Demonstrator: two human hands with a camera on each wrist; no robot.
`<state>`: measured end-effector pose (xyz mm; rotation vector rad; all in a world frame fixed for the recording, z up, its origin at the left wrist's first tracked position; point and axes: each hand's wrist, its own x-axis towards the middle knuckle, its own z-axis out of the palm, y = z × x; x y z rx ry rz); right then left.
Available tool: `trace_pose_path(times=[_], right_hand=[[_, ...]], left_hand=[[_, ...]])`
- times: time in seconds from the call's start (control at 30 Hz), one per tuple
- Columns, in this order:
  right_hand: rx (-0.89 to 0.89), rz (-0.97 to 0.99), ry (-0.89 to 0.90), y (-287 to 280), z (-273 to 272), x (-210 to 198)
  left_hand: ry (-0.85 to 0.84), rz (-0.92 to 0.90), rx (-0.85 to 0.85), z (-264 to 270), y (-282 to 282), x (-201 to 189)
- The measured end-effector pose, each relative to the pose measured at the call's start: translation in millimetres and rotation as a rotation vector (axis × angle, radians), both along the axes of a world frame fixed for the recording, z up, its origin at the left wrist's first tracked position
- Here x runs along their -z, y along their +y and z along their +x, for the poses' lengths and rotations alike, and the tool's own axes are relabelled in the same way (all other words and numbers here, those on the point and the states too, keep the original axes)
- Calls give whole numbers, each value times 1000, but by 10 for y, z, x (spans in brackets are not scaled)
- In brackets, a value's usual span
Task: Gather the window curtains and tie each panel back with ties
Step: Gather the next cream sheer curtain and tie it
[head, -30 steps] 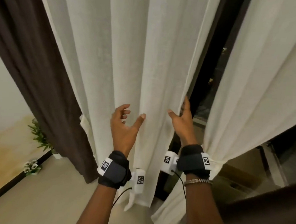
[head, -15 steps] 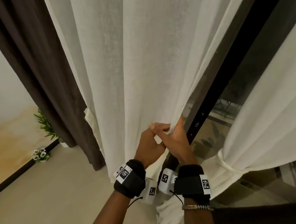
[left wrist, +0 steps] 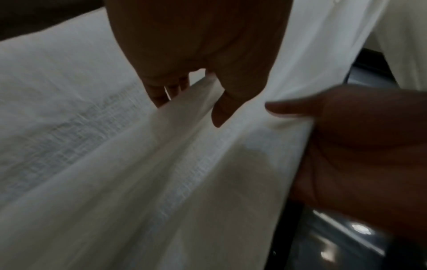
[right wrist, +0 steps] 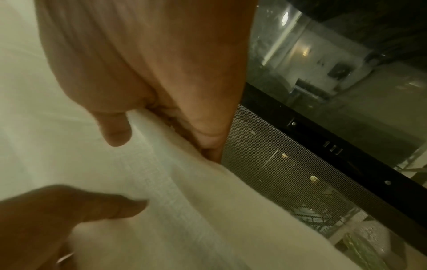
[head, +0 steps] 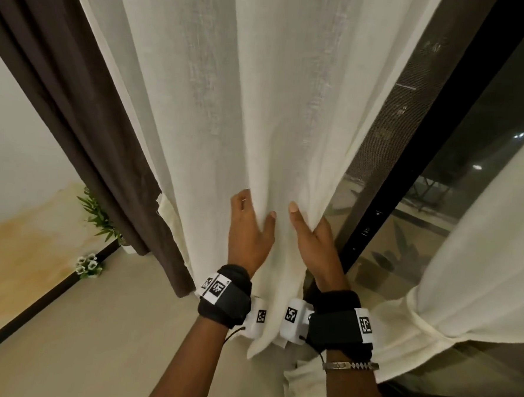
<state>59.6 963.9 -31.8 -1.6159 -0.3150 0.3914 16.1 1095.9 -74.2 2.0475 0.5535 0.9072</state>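
The left white sheer curtain panel (head: pixel 260 112) hangs in the middle of the head view. My left hand (head: pixel 250 228) pinches a fold of it, thumb in front and fingers behind the cloth (left wrist: pixel 191 102). My right hand (head: pixel 311 241) grips the panel's right edge (right wrist: pixel 161 120), its thumb in front and its fingers behind. The two hands are close together, with bunched cloth between them. The right white panel (head: pixel 479 242) is gathered and bound with a white tie (head: pixel 421 326). A short white strip (head: pixel 165 208) hangs at the left panel's left edge.
A dark brown curtain (head: pixel 76 101) hangs left of the white panel. Behind it are a black window frame (head: pixel 409 182), a mesh screen (right wrist: pixel 289 173) and dark glass. Small potted plants (head: pixel 94 240) stand on the floor by the left wall.
Half a second ago both hands met at the panel's right edge. Now my left hand has shifted left onto a fold, and more cloth is bunched between the hands.
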Motion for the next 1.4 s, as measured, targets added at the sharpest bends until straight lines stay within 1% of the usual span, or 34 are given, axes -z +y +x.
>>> trace_pose_path(times=[0.07,0.1,0.13,0.17,0.2,0.23,0.27,0.33,0.4,0.43,0.47,0.5,0.53,0.57,0.63,0.67,0.73,0.83,0.87,0.93,1.0,1.03,1.07,1.1,1.13,1.2,1.23,1.27,1.3,1.33,1.4], right_hand=[[-73,-30,-74,92,-34,44],[-76,-59,-106,164,-51,61],[-57,-88,-137,217,-60,62],[-2,-97,-143,256,-47,73],[86,-67,-125,312,-38,62],[182,-22,-87,346,-18,45],[268,22,-41,364,-8,2],[369,90,25,383,-37,-100],[433,80,61,422,-107,-158],[457,62,82,445,-137,-157],[472,56,95,475,-178,-156],[483,51,106,516,-210,-139],[498,49,102,568,-248,-135],[512,54,99,623,-280,-128],[525,90,95,741,-386,-166],[528,111,82,797,-431,-177],[504,151,67,919,-518,-181],[417,140,38,1120,-670,-215],[371,116,3,1199,-705,-226],[336,21,-85,1343,-720,-216],[358,-64,-134,1454,-687,-216],[401,-77,-146,1488,-666,-226],[449,-61,-132,1507,-651,-237],[507,-17,-103,1499,-644,-267],[552,20,-70,1456,-638,-298],[621,53,-37,1386,-598,-310],[639,55,-31,1352,-587,-313],[656,54,-23,1319,-566,-302],[681,52,-32,1294,-553,-301],[700,57,-26,1259,-512,-263],[717,83,-26,1191,-473,-215]], left_hand=[[42,98,170,47,-59,86],[49,136,291,48,-62,116],[52,131,409,25,-89,116],[47,82,515,-17,-115,103],[35,63,576,-60,-84,93],[-1,83,555,-112,-40,68],[-68,133,468,-159,22,32],[-233,177,204,-255,235,-42],[-366,129,-97,-323,512,-125],[-405,101,-222,-338,654,-155],[-423,78,-318,-333,795,-170],[-425,59,-379,-330,929,-178],[-421,20,-393,-328,1044,-185],[-398,-51,-345,-323,1133,-189],[-308,-198,-176,-326,1229,-154],[-267,-214,-110,-329,1246,-116],[-218,-184,-20,-328,1232,-30],[-173,-116,147,-341,1143,-7],[-155,-68,211,-344,1131,-10],[-133,65,386,-334,1109,3],[-126,139,597,-331,1113,10],[-134,165,651,-338,1136,2],[-161,185,635,-357,1176,-22],[-203,203,553,-387,1223,-58],[-261,208,427,-409,1270,-100],[-362,163,115,-442,1440,-187],[-382,125,-21,-451,1540,-226],[-385,94,-119,-441,1653,-236],[-368,54,-172,-429,1751,-251],[-319,-16,-185,-384,1856,-208],[-130,-197,-99,-338,2009,-169]])
